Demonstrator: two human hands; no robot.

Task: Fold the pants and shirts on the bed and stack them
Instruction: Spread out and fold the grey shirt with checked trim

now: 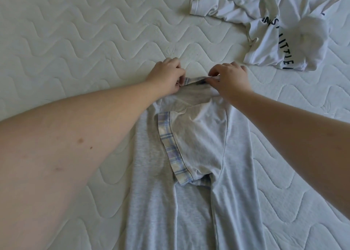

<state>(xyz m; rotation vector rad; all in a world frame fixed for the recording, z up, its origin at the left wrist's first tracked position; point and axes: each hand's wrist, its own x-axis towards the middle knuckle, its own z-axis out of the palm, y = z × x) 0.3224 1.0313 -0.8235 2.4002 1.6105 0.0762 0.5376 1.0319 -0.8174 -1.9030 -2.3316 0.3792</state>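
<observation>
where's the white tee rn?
Head view: the white tee lies crumpled on the mattress at upper right, beyond the right hand, apart from the grey shirt.

two hands (166,75), one grey shirt (198,136), one white shirt (274,22), one bed (75,41)

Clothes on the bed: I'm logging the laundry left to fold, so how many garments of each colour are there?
Grey shirt, plaid trim, collar pinched by left hand and right hand: 1
White shirt, crumpled, dark lettering, on the mattress: 1
Total: 2
</observation>
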